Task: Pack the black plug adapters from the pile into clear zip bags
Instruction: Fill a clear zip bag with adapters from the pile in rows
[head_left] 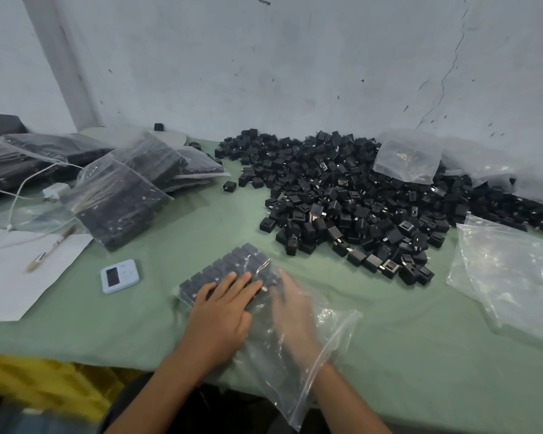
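A clear zip bag (pixel 298 368) lies open-mouthed toward me on the green table. Rows of black plug adapters (pixel 232 264) fill its far end. My left hand (pixel 223 314) lies flat on top of the bag, its straight fingers pressing on the adapters. My right hand (pixel 292 311) is inside the bag up to the wrist, blurred behind the plastic, its fingers reaching toward the rows. A big loose pile of black adapters (pixel 358 198) spreads across the table behind and to the right.
Filled bags of adapters (pixel 119 198) are stacked at the left, with a white cable and charger (pixel 55 191). A small timer (pixel 119 276) lies beside white paper (pixel 19 277) carrying a pen (pixel 49 250). Empty clear bags (pixel 511 274) lie at the right and on the pile (pixel 406 158).
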Action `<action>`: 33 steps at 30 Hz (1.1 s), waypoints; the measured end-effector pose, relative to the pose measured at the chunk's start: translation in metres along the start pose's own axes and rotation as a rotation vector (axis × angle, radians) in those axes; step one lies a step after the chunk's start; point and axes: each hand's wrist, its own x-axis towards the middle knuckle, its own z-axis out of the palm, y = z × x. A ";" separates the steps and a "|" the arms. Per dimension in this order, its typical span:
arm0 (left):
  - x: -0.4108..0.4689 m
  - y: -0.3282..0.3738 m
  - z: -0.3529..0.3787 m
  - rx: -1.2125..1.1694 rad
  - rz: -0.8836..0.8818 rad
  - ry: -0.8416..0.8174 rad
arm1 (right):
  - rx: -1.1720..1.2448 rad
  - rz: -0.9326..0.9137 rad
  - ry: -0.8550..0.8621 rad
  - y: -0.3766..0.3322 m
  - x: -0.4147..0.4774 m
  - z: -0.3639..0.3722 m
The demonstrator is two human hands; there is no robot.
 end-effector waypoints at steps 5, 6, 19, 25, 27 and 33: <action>0.001 0.001 -0.003 -0.014 -0.015 -0.010 | 0.094 -0.033 -0.075 0.002 -0.001 -0.003; 0.003 0.001 -0.004 -0.014 -0.015 -0.014 | 0.041 -0.057 -0.069 0.001 0.000 -0.004; 0.036 0.014 -0.004 0.002 0.069 0.019 | -0.147 -0.081 -0.145 0.012 0.004 -0.005; 0.035 0.012 -0.003 0.012 0.065 0.013 | 0.178 0.081 -0.341 0.006 -0.020 -0.037; 0.035 0.011 -0.002 0.000 0.059 0.015 | 0.171 0.039 -0.532 0.020 -0.041 -0.073; 0.037 0.010 0.001 -0.009 0.049 0.019 | 0.161 0.062 -0.596 0.034 -0.036 -0.195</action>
